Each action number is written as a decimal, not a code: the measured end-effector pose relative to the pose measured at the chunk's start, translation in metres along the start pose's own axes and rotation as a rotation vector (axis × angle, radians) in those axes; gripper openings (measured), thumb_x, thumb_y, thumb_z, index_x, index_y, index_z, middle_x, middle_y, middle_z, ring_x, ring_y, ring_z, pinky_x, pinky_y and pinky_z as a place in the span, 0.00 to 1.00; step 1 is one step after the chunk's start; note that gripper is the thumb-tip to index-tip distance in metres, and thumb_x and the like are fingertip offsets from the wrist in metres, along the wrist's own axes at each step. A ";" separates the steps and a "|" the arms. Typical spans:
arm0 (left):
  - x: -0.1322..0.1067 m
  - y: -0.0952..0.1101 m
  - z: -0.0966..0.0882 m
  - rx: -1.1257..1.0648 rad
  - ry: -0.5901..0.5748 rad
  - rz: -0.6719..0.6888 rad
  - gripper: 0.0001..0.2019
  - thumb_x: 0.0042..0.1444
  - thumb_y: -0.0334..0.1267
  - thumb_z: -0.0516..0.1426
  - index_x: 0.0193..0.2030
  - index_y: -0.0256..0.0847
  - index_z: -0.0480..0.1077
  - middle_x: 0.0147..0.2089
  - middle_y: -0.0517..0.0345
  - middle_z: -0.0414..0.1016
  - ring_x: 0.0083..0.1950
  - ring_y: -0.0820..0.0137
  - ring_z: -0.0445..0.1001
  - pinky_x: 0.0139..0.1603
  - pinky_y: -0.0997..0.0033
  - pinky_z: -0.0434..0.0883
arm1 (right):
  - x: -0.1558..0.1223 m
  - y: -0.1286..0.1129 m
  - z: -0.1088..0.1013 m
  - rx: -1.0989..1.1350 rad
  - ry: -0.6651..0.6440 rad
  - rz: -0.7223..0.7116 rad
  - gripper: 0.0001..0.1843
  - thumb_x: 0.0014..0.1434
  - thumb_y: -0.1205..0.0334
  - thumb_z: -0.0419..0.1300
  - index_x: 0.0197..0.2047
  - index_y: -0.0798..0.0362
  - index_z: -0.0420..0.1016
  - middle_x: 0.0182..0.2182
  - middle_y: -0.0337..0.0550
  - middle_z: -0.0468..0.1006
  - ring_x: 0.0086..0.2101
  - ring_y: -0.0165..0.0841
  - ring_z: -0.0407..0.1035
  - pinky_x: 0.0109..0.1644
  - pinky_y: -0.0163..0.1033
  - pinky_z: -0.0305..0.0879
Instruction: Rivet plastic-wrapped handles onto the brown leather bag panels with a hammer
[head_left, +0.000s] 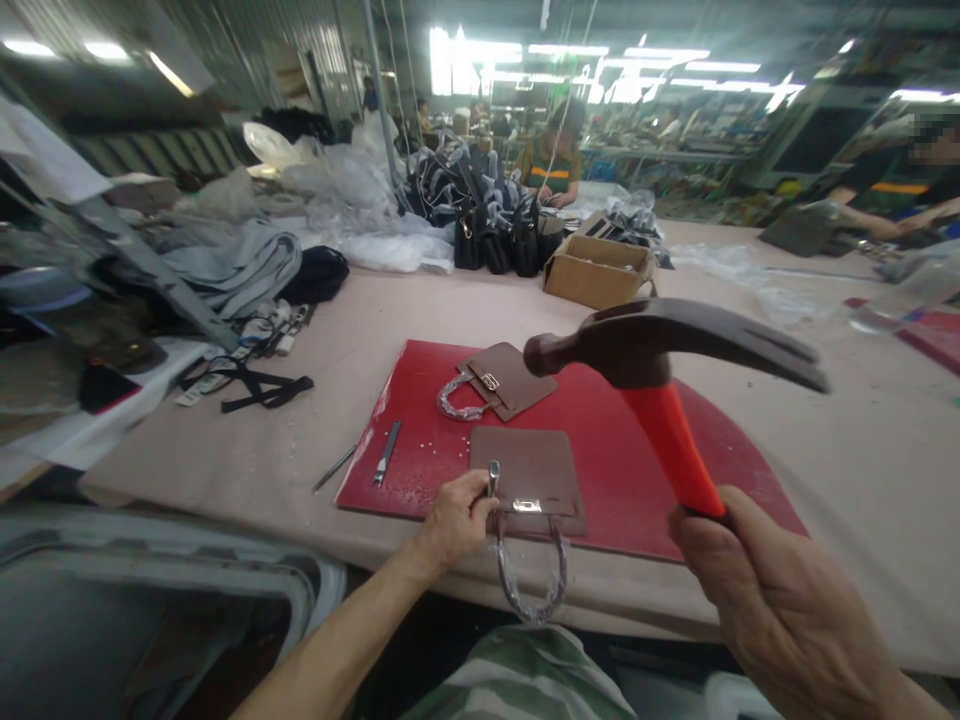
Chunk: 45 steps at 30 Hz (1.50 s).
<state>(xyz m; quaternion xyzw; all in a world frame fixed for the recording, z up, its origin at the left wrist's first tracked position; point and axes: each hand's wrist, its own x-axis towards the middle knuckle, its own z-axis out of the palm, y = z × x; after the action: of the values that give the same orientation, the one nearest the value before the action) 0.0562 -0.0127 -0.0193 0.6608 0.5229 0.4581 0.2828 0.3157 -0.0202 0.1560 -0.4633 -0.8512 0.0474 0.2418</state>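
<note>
Raised at the right, my right hand (772, 590) is closed round the red handle of a claw hammer (645, 345). My left hand (457, 520) pinches a short metal punch (493, 478) upright over the left side of a brown handbag panel (529, 460). That panel lies on a red board (630, 480), with a metal clasp near its lower edge. Its plastic-wrapped handle (532, 605) hangs over the table edge towards me. Behind it lies a second brown handbag panel (517, 375) with a clasp and a wrapped handle. The hammer head is well above the punch, apart from it.
Left on the board rests a flat metal tool (386, 455) among small white bits, and a thin rod (334, 470) lies beside it. Further back are a cardboard box (596, 270), black bags (495, 235) and black straps (266, 385). Co-workers sit across the table.
</note>
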 end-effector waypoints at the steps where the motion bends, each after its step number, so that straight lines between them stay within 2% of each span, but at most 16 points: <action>1: 0.000 0.000 0.000 0.009 -0.002 0.004 0.09 0.57 0.26 0.54 0.40 0.41 0.73 0.38 0.55 0.78 0.42 0.66 0.77 0.46 0.69 0.73 | -0.001 0.001 0.002 0.013 -0.008 0.003 0.17 0.73 0.51 0.42 0.33 0.45 0.59 0.15 0.33 0.64 0.13 0.31 0.59 0.20 0.39 0.50; 6: 0.000 -0.003 0.000 0.040 -0.002 -0.001 0.08 0.57 0.27 0.55 0.39 0.41 0.72 0.38 0.55 0.78 0.40 0.67 0.77 0.44 0.69 0.73 | -0.003 0.010 0.005 -0.042 -0.201 -0.031 0.20 0.71 0.47 0.45 0.30 0.46 0.60 0.17 0.36 0.67 0.14 0.31 0.59 0.21 0.41 0.43; 11: 0.000 -0.004 0.000 0.047 -0.016 -0.003 0.07 0.58 0.28 0.54 0.39 0.40 0.72 0.39 0.54 0.77 0.41 0.66 0.77 0.46 0.68 0.72 | -0.003 0.001 -0.003 0.070 -0.020 0.020 0.18 0.73 0.48 0.41 0.33 0.45 0.61 0.18 0.36 0.66 0.16 0.32 0.60 0.22 0.39 0.51; 13: -0.001 -0.004 0.000 0.065 -0.022 0.004 0.06 0.58 0.28 0.54 0.38 0.40 0.72 0.38 0.54 0.77 0.40 0.66 0.76 0.45 0.68 0.72 | -0.005 0.000 0.000 0.053 -0.046 -0.017 0.20 0.73 0.48 0.40 0.32 0.45 0.61 0.18 0.36 0.66 0.16 0.32 0.59 0.21 0.39 0.49; 16: -0.001 -0.004 0.001 0.089 -0.032 0.012 0.06 0.58 0.28 0.54 0.37 0.41 0.72 0.36 0.55 0.77 0.39 0.67 0.76 0.42 0.69 0.72 | -0.010 0.005 0.006 0.013 -0.160 -0.064 0.20 0.71 0.47 0.45 0.29 0.45 0.62 0.16 0.36 0.67 0.14 0.31 0.57 0.21 0.40 0.44; 19: -0.002 -0.006 0.002 0.076 -0.019 0.036 0.08 0.58 0.27 0.54 0.39 0.41 0.72 0.40 0.54 0.78 0.42 0.66 0.77 0.45 0.69 0.73 | -0.013 0.012 0.005 0.046 -0.193 0.036 0.19 0.72 0.48 0.45 0.31 0.46 0.62 0.17 0.35 0.67 0.16 0.31 0.60 0.22 0.39 0.47; 22: -0.003 -0.009 0.001 0.070 -0.014 0.055 0.08 0.58 0.27 0.54 0.41 0.41 0.72 0.42 0.52 0.79 0.44 0.65 0.78 0.47 0.68 0.74 | -0.015 0.016 0.005 0.088 -0.154 0.103 0.19 0.72 0.47 0.44 0.30 0.46 0.59 0.16 0.32 0.65 0.15 0.30 0.59 0.21 0.37 0.48; 28: -0.004 -0.008 0.000 0.078 -0.010 0.044 0.08 0.59 0.28 0.54 0.40 0.41 0.72 0.40 0.53 0.78 0.42 0.66 0.78 0.45 0.69 0.74 | -0.017 0.009 0.015 0.008 -0.040 -0.069 0.17 0.73 0.53 0.44 0.31 0.46 0.57 0.16 0.30 0.64 0.13 0.28 0.55 0.20 0.37 0.45; 30: -0.004 -0.007 0.000 0.097 -0.006 0.035 0.07 0.59 0.28 0.54 0.39 0.41 0.72 0.37 0.55 0.78 0.40 0.67 0.78 0.42 0.69 0.74 | -0.018 0.007 0.017 -0.058 -0.095 -0.130 0.17 0.73 0.53 0.44 0.31 0.46 0.58 0.15 0.31 0.64 0.12 0.29 0.54 0.20 0.39 0.40; 32: -0.004 -0.007 0.000 0.108 -0.010 0.027 0.07 0.59 0.28 0.54 0.39 0.41 0.72 0.35 0.55 0.77 0.38 0.67 0.78 0.41 0.70 0.74 | -0.019 0.010 0.017 -0.085 -0.187 -0.123 0.17 0.73 0.52 0.45 0.32 0.47 0.60 0.16 0.32 0.66 0.13 0.30 0.56 0.21 0.40 0.39; 36: -0.004 -0.008 -0.001 0.077 -0.004 0.038 0.08 0.59 0.30 0.54 0.43 0.41 0.73 0.43 0.53 0.80 0.45 0.66 0.79 0.47 0.68 0.76 | -0.025 0.033 0.024 -0.040 -0.319 0.083 0.16 0.72 0.53 0.45 0.32 0.47 0.62 0.20 0.35 0.70 0.19 0.32 0.64 0.25 0.39 0.45; 38: -0.005 -0.010 -0.003 0.072 -0.004 0.055 0.09 0.60 0.31 0.54 0.44 0.40 0.72 0.46 0.52 0.80 0.48 0.65 0.79 0.51 0.66 0.76 | -0.031 0.055 0.035 -0.069 -0.314 0.231 0.16 0.71 0.54 0.45 0.32 0.48 0.63 0.20 0.36 0.71 0.20 0.33 0.66 0.27 0.39 0.47; 41: -0.005 -0.013 -0.004 0.077 -0.017 0.074 0.08 0.60 0.32 0.55 0.44 0.40 0.73 0.46 0.51 0.80 0.49 0.64 0.80 0.51 0.65 0.76 | -0.043 0.092 0.056 -0.238 -0.232 0.432 0.14 0.70 0.55 0.48 0.35 0.50 0.67 0.25 0.42 0.75 0.24 0.36 0.68 0.29 0.39 0.48; 43: -0.004 -0.013 -0.006 0.082 -0.022 0.078 0.08 0.61 0.32 0.55 0.45 0.40 0.73 0.46 0.51 0.80 0.49 0.64 0.80 0.51 0.65 0.76 | -0.051 0.112 0.070 -0.361 -0.185 0.476 0.12 0.69 0.57 0.49 0.38 0.53 0.70 0.32 0.49 0.78 0.30 0.39 0.71 0.31 0.40 0.52; 45: -0.003 -0.011 -0.008 0.087 -0.029 0.066 0.09 0.60 0.33 0.56 0.47 0.40 0.73 0.45 0.52 0.80 0.46 0.65 0.80 0.50 0.66 0.77 | -0.055 0.120 0.083 -0.412 -0.119 0.422 0.12 0.68 0.60 0.49 0.44 0.55 0.73 0.42 0.55 0.78 0.39 0.43 0.72 0.38 0.42 0.59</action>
<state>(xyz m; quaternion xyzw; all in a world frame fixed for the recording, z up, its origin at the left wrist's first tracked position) 0.0440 -0.0136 -0.0261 0.6959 0.5162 0.4344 0.2460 0.3948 0.0151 0.0262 -0.6657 -0.7405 -0.0502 0.0774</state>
